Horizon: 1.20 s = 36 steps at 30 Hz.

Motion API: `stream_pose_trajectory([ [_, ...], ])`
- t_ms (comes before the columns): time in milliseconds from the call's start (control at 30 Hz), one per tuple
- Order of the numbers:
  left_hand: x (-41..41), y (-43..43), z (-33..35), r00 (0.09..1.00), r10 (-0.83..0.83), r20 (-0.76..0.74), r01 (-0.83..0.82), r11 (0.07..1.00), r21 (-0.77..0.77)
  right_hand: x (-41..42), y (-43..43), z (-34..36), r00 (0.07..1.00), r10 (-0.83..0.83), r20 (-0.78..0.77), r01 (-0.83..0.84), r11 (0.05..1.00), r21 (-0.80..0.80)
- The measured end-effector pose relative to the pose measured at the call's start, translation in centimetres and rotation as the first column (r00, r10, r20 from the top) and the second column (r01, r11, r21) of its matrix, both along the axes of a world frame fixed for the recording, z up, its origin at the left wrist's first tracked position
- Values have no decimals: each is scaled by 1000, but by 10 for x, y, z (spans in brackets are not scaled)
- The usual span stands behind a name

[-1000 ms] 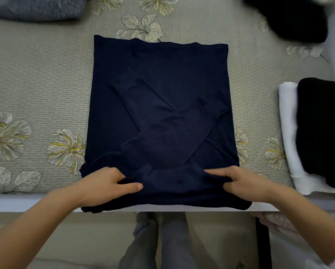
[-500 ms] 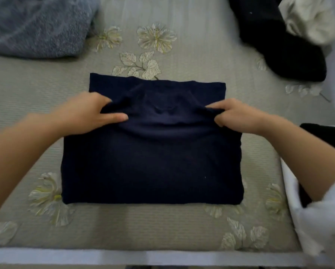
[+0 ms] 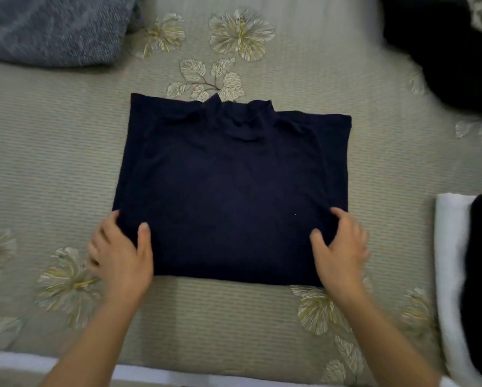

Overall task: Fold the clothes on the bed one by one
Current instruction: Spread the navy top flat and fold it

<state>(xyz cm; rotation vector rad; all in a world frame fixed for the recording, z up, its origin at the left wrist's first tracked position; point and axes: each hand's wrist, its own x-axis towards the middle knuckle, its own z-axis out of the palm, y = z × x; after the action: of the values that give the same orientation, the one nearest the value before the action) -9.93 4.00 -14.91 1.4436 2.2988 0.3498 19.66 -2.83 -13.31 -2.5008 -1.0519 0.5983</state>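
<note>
Head view: a folded dark navy knit top (image 3: 234, 191) lies mid-bed on the grey-green floral bed cover (image 3: 38, 163), straight ahead of both hands, long side running left to right. The left hand (image 3: 122, 255) grips its near-left corner, thumb on top. The right hand (image 3: 343, 250) curves over the near-right corner; whether it pinches, I cannot tell. Neither hand is nearer.

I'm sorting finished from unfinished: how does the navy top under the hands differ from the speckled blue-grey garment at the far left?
The navy top is plain dark; the speckled garment is mottled blue-grey. The navy top lies flat, folded into a rectangle; the speckled garment is a bunched heap. The left hand and right hand hold the navy top's near corners; nothing touches the speckled garment. Both lie on the floral bedspread.
</note>
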Motion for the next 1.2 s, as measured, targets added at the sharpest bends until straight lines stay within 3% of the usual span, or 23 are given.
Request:
stream_pose_trajectory([
  [133,-8,-25,-2,957,274,95,-276,961,7,15,-33,-4,985,-161,-53,158,985,-63],
  [233,-6,-21,-2,885,325,332,-350,937,16,21,-34,-1,934,-253,-254,226,965,-131],
  [300,-5,-18,1,861,340,379,-380,924,35,26,-31,1,882,-262,-392,231,965,-125],
  [467,-18,-22,4,886,323,334,-387,911,146,50,-36,9,805,-209,-555,188,978,-95],
  [567,-18,-26,1,939,318,132,-328,942,67,51,-53,6,736,-188,-650,122,982,-145],
  [633,-2,-29,6,978,208,-2,-206,971,121,52,-60,2,727,-191,-659,132,981,-138],
  [733,39,-37,12,984,-175,-19,175,961,216,57,-62,1,700,-226,-678,183,974,-136],
  [833,87,-50,8,841,-540,-22,533,821,204,61,-61,2,664,-239,-708,208,969,-132],
  [900,114,-55,3,723,-691,-11,687,716,121,64,-58,3,658,-228,-718,203,972,-121],
  [967,133,-62,-4,631,-776,-29,775,631,-14,69,-54,2,664,-216,-716,192,974,-116],
  [1033,145,-69,-12,604,-796,-42,785,604,-141,73,-47,0,683,-211,-700,187,976,-112],
  [1100,155,-74,-13,626,-780,-24,767,620,-165,79,-36,-3,714,-228,-662,218,971,-98],
  [1200,171,-84,-9,545,-837,49,831,531,-166,89,-8,-7,751,-261,-606,299,953,-40],
])
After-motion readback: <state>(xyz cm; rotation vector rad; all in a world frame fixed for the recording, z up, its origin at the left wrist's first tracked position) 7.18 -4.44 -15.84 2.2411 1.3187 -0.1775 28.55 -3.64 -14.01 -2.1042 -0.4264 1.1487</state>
